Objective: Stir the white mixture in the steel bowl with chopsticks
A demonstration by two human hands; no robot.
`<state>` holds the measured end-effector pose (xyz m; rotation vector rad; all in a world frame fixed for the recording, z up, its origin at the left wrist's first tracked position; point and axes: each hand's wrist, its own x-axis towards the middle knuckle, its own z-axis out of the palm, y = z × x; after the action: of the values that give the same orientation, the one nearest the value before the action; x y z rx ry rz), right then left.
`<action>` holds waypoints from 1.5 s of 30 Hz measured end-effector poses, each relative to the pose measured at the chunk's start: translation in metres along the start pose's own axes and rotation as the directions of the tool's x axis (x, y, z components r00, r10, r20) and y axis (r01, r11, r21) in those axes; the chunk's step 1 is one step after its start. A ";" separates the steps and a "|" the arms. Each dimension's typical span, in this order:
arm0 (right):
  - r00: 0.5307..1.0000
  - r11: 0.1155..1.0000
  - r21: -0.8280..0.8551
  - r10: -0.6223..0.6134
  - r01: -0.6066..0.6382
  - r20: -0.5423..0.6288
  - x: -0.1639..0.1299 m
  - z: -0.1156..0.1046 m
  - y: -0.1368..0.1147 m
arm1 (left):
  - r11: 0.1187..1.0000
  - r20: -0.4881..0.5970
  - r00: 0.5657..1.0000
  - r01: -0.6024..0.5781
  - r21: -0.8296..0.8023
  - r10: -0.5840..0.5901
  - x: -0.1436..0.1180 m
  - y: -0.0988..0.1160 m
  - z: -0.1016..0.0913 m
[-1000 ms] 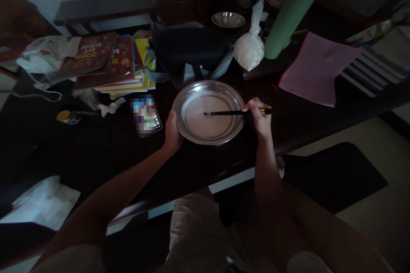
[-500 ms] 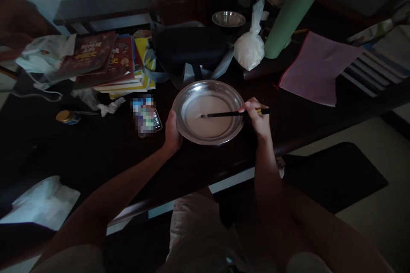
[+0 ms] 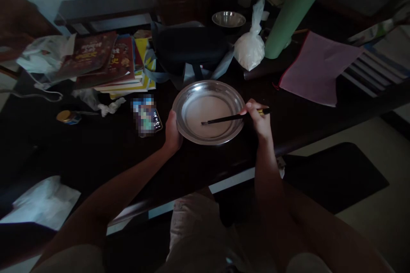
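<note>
A shiny metal bowl (image 3: 184, 130) sits on the dark table, with a pale, whitish mixture (image 3: 209, 108) spread over its bottom. My left hand (image 3: 173, 132) grips its left side, thumb on the rim and the other fingers hidden beneath. Dark chopsticks (image 3: 224, 118) with gold-marked ends are pinched in my right hand (image 3: 259, 119), which is over the right rim. They slant left across the bowl, and their tips touch the mixture left of its middle. Close to my left hand lies a phone (image 3: 156, 120), its picture partly blurred out.
Behind the bowl are a black bag (image 3: 192, 47), a knotted plastic bag of white powder (image 3: 250, 51), a green cylinder (image 3: 294, 13) and a second metal bowl (image 3: 228, 19). Stacked books (image 3: 118, 62) and a small gold-lidded jar (image 3: 68, 117) stand left; a pink pouch (image 3: 320, 68) lies right.
The chopstick tips have moved toward me within the bowl, and my right hand has dropped slightly. My left hand and the bowl stay in place.
</note>
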<state>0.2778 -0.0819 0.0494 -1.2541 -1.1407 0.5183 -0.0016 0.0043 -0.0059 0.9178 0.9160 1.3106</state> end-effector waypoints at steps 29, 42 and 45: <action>0.998 0.999 -0.003 -0.053 0.053 -0.040 0.000 0.000 0.001 | 1.000 -0.004 1.000 -0.012 0.016 0.012 0.001 0.000 0.000; 0.999 1.000 -0.014 0.012 -0.013 -0.043 0.000 0.001 -0.001 | 0.999 0.022 1.000 -0.014 0.035 0.013 0.001 0.003 0.000; 0.999 1.000 -0.025 -0.010 0.009 -0.038 0.000 0.001 -0.002 | 1.000 0.002 1.000 -0.015 0.014 0.015 0.000 0.001 0.000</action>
<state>0.2764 -0.0821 0.0506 -1.2744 -1.1237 0.4729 -0.0018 0.0048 -0.0047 0.9378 0.9197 1.3174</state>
